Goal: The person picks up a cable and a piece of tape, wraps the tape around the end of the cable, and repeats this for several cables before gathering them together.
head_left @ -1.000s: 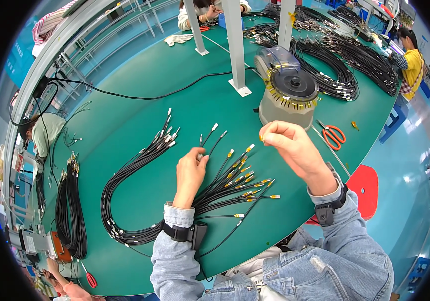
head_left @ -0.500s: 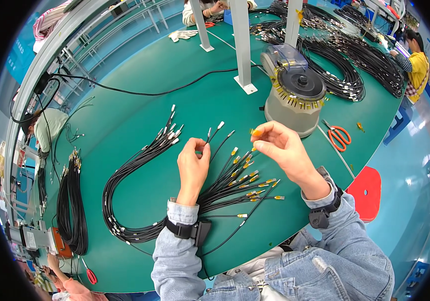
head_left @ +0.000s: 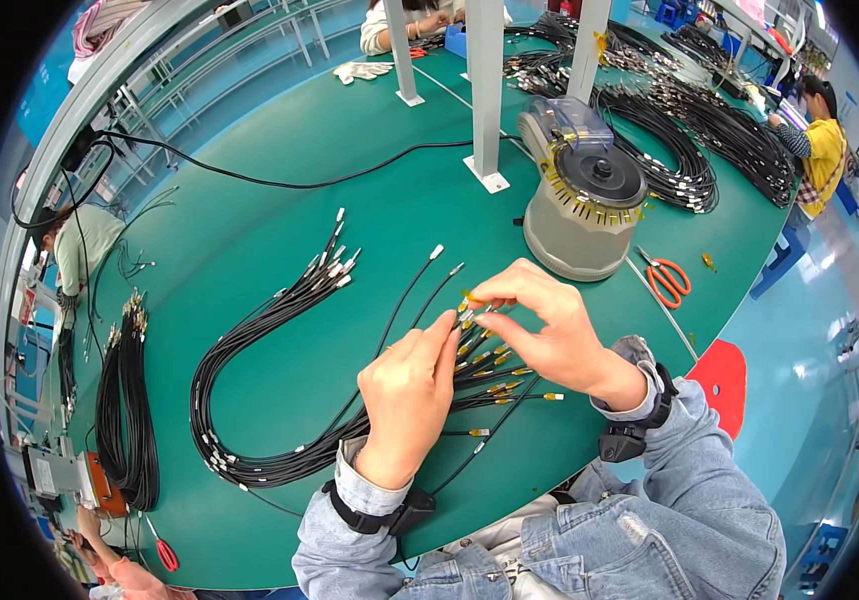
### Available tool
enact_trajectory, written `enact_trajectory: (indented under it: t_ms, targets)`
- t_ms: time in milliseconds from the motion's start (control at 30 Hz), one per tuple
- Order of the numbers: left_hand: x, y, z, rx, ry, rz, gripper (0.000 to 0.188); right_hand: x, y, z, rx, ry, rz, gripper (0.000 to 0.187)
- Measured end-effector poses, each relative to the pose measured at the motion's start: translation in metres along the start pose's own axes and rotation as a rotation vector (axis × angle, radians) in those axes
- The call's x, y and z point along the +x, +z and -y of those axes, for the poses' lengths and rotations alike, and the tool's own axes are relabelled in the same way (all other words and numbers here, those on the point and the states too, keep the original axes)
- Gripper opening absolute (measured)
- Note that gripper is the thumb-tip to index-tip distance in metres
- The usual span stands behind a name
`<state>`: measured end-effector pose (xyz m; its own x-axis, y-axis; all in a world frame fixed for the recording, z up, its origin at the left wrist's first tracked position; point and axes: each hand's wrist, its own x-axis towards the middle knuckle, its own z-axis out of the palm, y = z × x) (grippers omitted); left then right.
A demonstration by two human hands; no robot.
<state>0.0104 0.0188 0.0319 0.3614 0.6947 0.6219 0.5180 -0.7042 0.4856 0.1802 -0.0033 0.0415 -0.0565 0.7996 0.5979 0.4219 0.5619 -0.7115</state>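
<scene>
My left hand (head_left: pixel 407 395) pinches a black cable close to its end, where a small silvery connector (head_left: pixel 466 314) sticks out past the fingertips. At that same end, my right hand (head_left: pixel 554 335) is closed on a short piece of yellow tape (head_left: pixel 470 297), which touches or nearly touches the connector; the fingers partly hide it. Below both hands fans out a bundle of black cables (head_left: pixel 279 462), curving in a U across the green table. Several right-hand ends carry yellow tape (head_left: pixel 504 388). Two cable ends with bare connectors (head_left: pixel 436 252) point away beyond my left hand.
A round tape dispenser (head_left: pixel 579 225) with yellow strips on its rim stands beyond my right hand. Orange-handled scissors (head_left: pixel 667 280) lie beside it. Another cable bundle (head_left: pixel 129 420) hangs at the left edge of the green table (head_left: pixel 279 230). Metal posts (head_left: pixel 486 110) rise farther back. Co-workers sit around.
Both hands have come together: my left hand moved right with a cable end, and my right hand moved left, bringing the yellow tape to the connector. The view shifted slightly.
</scene>
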Motion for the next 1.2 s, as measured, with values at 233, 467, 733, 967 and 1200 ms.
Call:
enact_trajectory:
  t_ms: [233, 467, 733, 967, 1200]
  targets:
    - [-0.003, -0.003, -0.007, 0.257, 0.127, -0.045, 0.018, -0.002, 0.004, 0.007, 0.018, 0.025, -0.037, 0.018]
    - [-0.004, -0.002, -0.007, 0.222, 0.122, -0.044, 0.018, -0.003, 0.003, 0.008, 0.007, 0.061, -0.066, 0.016]
    - [-0.003, -0.006, -0.012, 0.223, 0.098, -0.015, 0.014, -0.001, -0.002, 0.006, -0.216, -0.176, -0.015, 0.017]
    - [-0.002, -0.007, -0.011, 0.066, 0.024, 0.019, 0.009, 0.006, -0.004, 0.003, -0.419, -0.509, 0.091, 0.023]
    - [0.002, -0.013, -0.013, -0.069, -0.142, 0.124, 0.006, 0.005, -0.005, 0.000, -0.566, -0.616, 0.235, 0.034]
